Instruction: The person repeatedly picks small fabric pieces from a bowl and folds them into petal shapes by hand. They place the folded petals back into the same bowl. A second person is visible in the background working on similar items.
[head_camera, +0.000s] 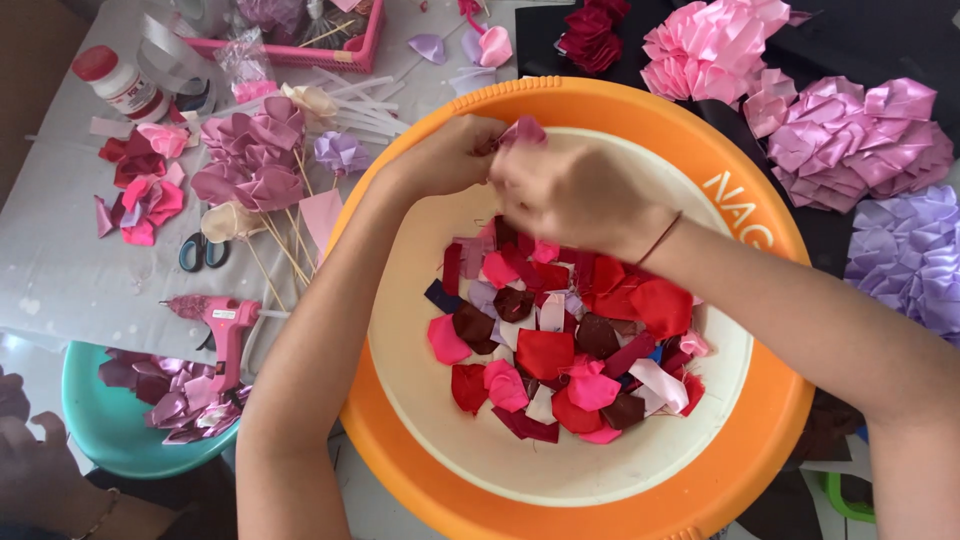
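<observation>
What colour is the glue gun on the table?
The plastic glue gun is pink, seen in the head view.

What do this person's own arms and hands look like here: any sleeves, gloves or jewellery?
Both forearms are bare to the frame edge, with no sleeves showing. The left hand and right hand wear no gloves. A thin dark cord bracelet circles the right wrist; no rings are discernible.

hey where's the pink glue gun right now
In the head view the pink glue gun lies on the left, on the grey table cover, just below the scissors and above the teal bowl of ribbon petals.
</observation>
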